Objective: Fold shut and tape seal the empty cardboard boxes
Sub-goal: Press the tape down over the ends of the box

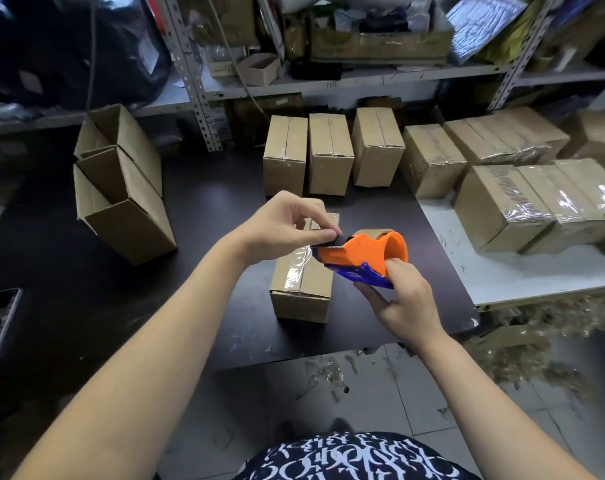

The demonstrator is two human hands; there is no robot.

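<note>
Cardboard box (303, 289) beneath both hands, right hand (403, 299) gripping tape dispenser (367, 252), left hand (287, 225) pinching its tape end

Both bare forearms extend forward and converge at centre, the left hand (287, 226), knuckles up and fingers curled, pinching the front end of the orange tape dispenser (367, 252) between thumb and forefinger, the right hand (401, 299) gripping its blue handle from below.

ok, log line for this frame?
phase: taping | left hand: pinches tape at dispenser | right hand: grips dispenser | box: flaps shut, tape on seam, on table
</note>
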